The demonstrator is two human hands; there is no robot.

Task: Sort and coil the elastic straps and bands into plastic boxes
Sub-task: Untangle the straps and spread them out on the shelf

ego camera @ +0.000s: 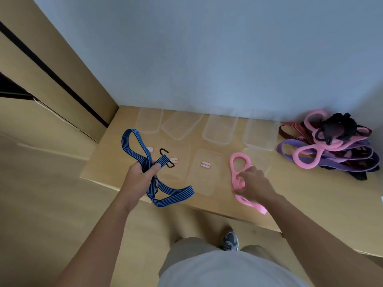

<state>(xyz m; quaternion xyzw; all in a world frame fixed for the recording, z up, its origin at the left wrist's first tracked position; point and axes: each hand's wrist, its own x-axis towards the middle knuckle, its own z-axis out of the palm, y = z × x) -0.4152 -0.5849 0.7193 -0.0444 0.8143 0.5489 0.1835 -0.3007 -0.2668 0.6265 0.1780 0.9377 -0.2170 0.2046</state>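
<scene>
Four clear boxes (216,139) by wall, labelled lids (199,183) in front. I see left hand (141,175) clamped on blue strap (172,195), right hand (255,183) pinching pink band (237,183).

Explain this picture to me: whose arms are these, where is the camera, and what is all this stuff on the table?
No machine here: a person wears a camera on the head, looking down at their own arms. The left hand grips a blue striped strap with black hooks. The right hand pinches a pink band on the wooden table. By the wall stand clear plastic boxes, with labelled lids, probably, before them. At right lies a pile of bands, pink, purple, dark red and black.
</scene>
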